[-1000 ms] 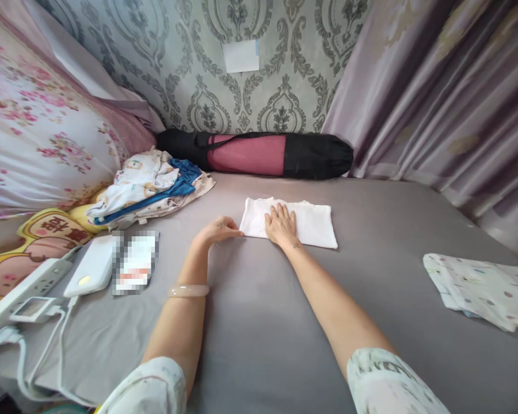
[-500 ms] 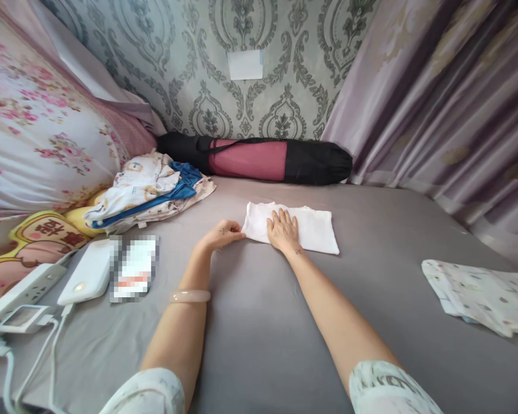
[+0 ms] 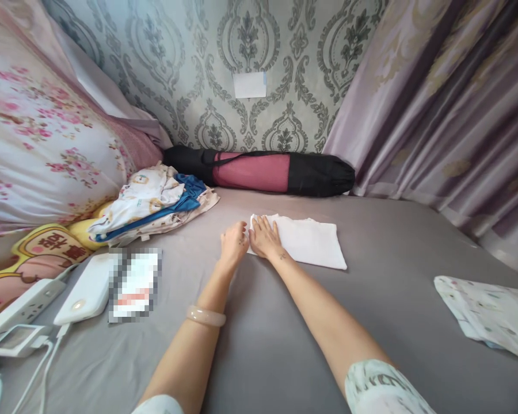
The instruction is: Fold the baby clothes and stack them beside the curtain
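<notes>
A white folded cloth [image 3: 313,242] lies flat on the grey bed sheet, wider than it is deep. My right hand [image 3: 265,237] rests palm down on its left end, fingers stretched out and slightly spread. Right beside that end is my left hand [image 3: 234,244], its fingers curled in at the cloth's left edge. The fingertips are partly hidden, so whether they pinch the edge cannot be made out.
Left of my hands is a pile of folded clothes [image 3: 149,198], with a power strip [image 3: 26,305], a white power bank [image 3: 86,293] and cables nearer me. A black and pink long bag [image 3: 259,171] lies along the wall. Patterned folded fabric [image 3: 487,310] sits at the right.
My right hand has slid left across the cloth to its left end. The left hand has turned and moved up along the left edge. The view has tilted slightly upward.
</notes>
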The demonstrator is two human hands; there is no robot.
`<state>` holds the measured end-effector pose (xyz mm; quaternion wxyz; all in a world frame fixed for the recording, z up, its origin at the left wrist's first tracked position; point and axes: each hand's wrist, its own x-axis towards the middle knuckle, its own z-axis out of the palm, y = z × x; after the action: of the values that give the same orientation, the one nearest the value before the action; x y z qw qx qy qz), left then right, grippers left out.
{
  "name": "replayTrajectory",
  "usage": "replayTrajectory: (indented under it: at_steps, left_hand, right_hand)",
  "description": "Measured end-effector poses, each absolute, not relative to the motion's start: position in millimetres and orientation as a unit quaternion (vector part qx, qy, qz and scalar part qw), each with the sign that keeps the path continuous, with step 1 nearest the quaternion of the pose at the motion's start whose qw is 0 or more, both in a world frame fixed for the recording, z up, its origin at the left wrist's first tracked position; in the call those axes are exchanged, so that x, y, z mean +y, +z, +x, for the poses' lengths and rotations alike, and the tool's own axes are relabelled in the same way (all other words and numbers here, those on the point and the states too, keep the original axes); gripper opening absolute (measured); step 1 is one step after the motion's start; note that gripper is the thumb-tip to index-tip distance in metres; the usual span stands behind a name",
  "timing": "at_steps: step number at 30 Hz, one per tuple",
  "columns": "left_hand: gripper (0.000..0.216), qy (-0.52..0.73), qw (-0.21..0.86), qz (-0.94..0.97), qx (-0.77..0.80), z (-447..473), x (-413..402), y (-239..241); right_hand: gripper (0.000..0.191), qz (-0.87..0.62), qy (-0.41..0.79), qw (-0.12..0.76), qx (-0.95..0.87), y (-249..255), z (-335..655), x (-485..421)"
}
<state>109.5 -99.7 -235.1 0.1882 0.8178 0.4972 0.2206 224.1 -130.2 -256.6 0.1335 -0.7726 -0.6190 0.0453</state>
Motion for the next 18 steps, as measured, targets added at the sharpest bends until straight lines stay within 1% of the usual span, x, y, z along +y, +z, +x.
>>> replayTrajectory:
  at_steps: [4,8,11,14,16,18]
  left_hand:
    - [0.041,0.239,0.198,0.786,0.534,107,-98,-241]
    - [0.037,0.258,0.223,0.781,0.523,112,-99,-240]
    - [0.035,0.276,0.231,0.791,0.495,119,-104,-240]
    - [0.040,0.264,0.222,0.818,0.459,124,-109,-246]
    - [0.042,0.234,0.205,0.845,0.435,127,-112,-251]
    - [0.040,0.200,0.181,0.868,0.417,129,-116,-256]
  right_hand:
    - [0.057,-0.776,0.044,0.128,-0.617,-265,215,-124]
    - [0.056,-0.776,0.037,0.132,-0.616,-268,216,-123]
    - [0.056,-0.765,0.083,0.134,-0.625,-261,224,-122]
    - [0.056,-0.751,0.131,0.158,-0.627,-251,244,-127]
    - [0.056,-0.769,0.103,0.178,-0.605,-247,260,-135]
    - [0.056,-0.795,0.061,0.170,-0.579,-247,272,-146]
